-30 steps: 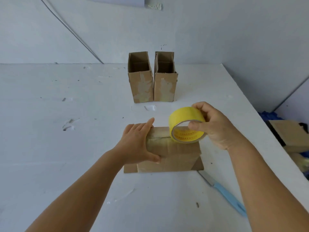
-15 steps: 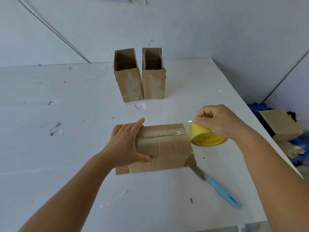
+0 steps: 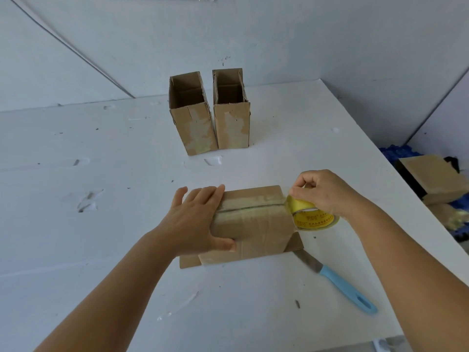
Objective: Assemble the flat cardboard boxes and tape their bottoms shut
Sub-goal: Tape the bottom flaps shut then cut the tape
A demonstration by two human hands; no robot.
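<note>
Box [image 3: 250, 222] lies bottom-up mid-table, flap seam on top for taping. Left hand [image 3: 196, 222] presses it flat-fingered to stop sliding. Right hand [image 3: 327, 193] grips tape roll [image 3: 311, 215] at the box's right end, presumably running tape down.

Matt cardboard box [image 3: 253, 224], glossy tape [image 3: 253, 199]

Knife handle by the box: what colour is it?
Light blue; the knife handle shows plainly in the head view, on the white table.
</note>
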